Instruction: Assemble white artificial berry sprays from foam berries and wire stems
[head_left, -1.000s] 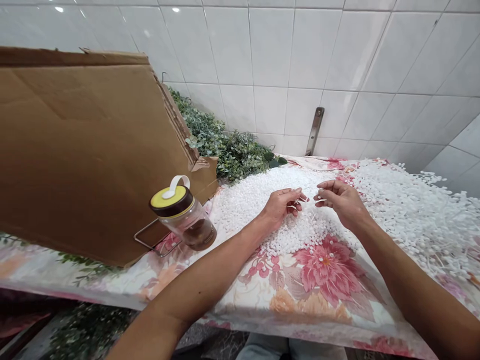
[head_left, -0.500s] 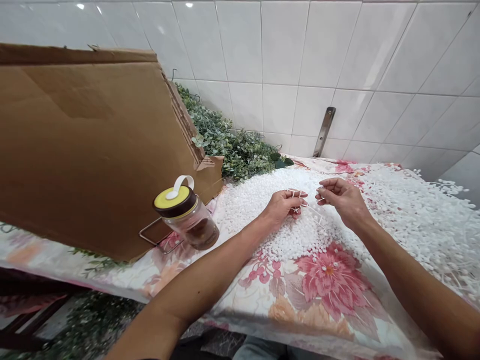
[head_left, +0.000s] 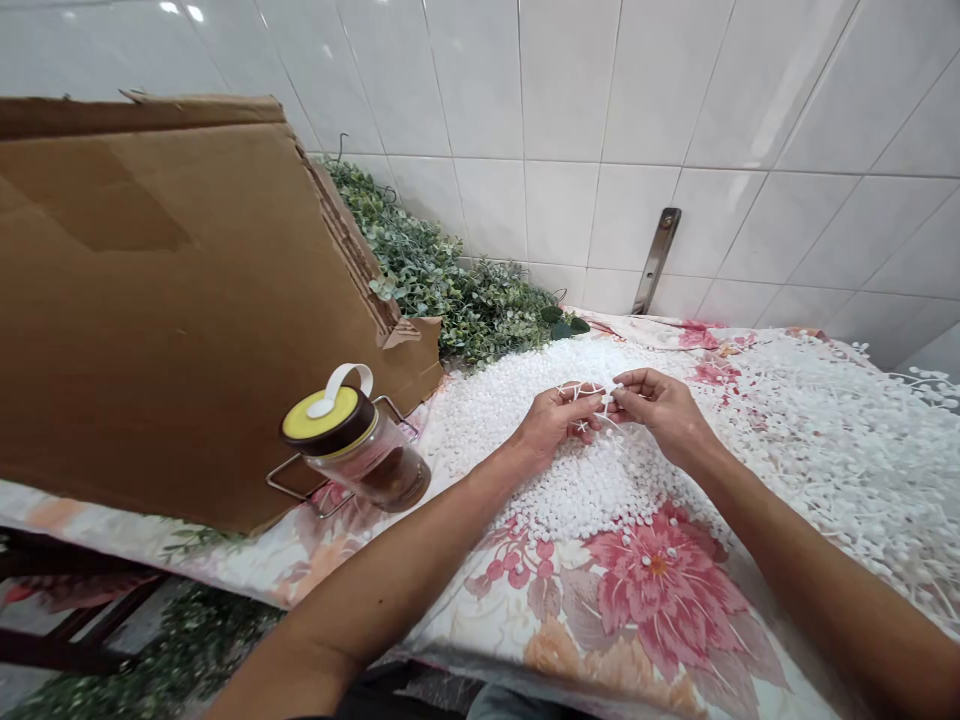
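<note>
Both hands are together, low over the table, the left hand [head_left: 559, 420] and right hand [head_left: 664, 415] close enough that their fingertips almost meet. Between them is a small white plastic sprig [head_left: 589, 393], thin branching stems with tiny bead tips. The left hand pinches it between thumb and fingers, and the right hand's thumb and fingers close on its far end by the left fingertips. Exact grip on the thin stems is hard to make out, partly hidden by the fingers.

Directly under and in front of the hands is a heap of loose white beads [head_left: 592, 485], spread over a floral cloth [head_left: 660, 590] with pink and peach flowers that covers the table. To the right of the hands, a tangled mass of white sprigs [head_left: 817, 440] lies on the same cloth, well spread out, with beads mixed in.

Left of the left hand, a glass jar [head_left: 360, 460] with a yellow and dark brown lid and a white loop handle lies tilted on a wire rack [head_left: 289, 485], brown stuff inside. Farther left, a large cardboard sheet [head_left: 150, 300] leans up, partly over the rack. Beyond the hands, a pile of artificial green foliage [head_left: 465, 290] sits against the white tiled wall [head_left: 570, 90], and a metal bracket [head_left: 656, 260] is fixed to the tiles. More foliage [head_left: 172, 650] is below the table, near the left forearm.
</note>
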